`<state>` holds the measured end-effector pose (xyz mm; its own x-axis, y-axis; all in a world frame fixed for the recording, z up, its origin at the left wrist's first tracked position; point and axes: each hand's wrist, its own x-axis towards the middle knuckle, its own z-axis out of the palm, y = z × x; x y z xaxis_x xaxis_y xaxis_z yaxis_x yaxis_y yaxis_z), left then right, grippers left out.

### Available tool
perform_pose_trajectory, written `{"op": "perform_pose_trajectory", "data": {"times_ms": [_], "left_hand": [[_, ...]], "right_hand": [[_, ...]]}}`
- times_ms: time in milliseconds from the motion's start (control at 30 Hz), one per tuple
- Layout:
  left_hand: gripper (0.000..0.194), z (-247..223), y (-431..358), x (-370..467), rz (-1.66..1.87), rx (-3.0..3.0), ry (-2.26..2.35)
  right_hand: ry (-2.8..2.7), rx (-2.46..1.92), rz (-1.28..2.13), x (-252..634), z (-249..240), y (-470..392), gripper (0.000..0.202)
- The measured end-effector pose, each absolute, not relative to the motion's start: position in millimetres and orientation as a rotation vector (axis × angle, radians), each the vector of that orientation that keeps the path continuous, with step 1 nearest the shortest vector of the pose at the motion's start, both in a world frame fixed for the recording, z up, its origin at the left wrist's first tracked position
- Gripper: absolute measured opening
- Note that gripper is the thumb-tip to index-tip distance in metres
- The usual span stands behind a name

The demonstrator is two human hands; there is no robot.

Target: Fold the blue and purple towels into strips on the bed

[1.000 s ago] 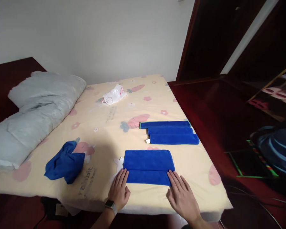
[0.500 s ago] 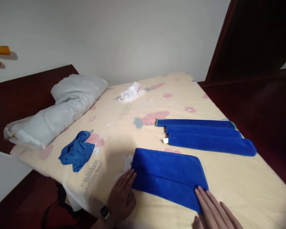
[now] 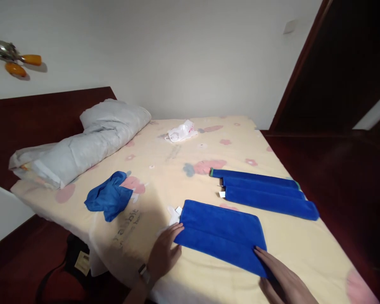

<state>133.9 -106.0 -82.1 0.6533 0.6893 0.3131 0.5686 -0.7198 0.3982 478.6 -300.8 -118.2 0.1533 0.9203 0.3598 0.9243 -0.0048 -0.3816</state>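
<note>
A folded blue towel (image 3: 220, 236) lies flat on the bed in front of me, with a crease along its length and a small white label at its left edge. My left hand (image 3: 164, 251) touches the towel's left edge, fingers extended and thumb apart. At the lower right corner, my right hand (image 3: 281, 272) rests its stretched fingers on the cloth; its thumb is partly hidden below the edge. Beyond, several blue towels (image 3: 262, 192) lie folded in overlapping strips, one with a white tag. To the left is a crumpled blue cloth (image 3: 109, 197).
The bed (image 3: 164, 181) has a pale yellow printed sheet. A rolled grey quilt (image 3: 91, 143) lies by the dark headboard (image 3: 50, 109). A white plastic bag (image 3: 181, 131) sits near the wall. On the floor at lower left is a dark bag (image 3: 76, 253).
The view has shifted, showing more of the wall lamp and floor bag. A white label now shows at the near towel's left edge. Both hands stay at the towel's sides.
</note>
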Motion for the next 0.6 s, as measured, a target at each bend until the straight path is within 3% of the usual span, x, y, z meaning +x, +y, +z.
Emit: {"op": "perform_pose_trajectory", "data": {"times_ms": [267,600], "left_hand": [[0.028,-68.0,-73.5,147.4,0.753,2.204,1.116],[0.042,-95.1,-47.2,171.7,0.893,1.963,0.994]], "right_hand": [[-1.271,-1.904,0.619,487.1,-94.8,-289.4,0.051],[-0.961,-1.987,0.490,483.5,-89.9,-254.7,0.053]]}}
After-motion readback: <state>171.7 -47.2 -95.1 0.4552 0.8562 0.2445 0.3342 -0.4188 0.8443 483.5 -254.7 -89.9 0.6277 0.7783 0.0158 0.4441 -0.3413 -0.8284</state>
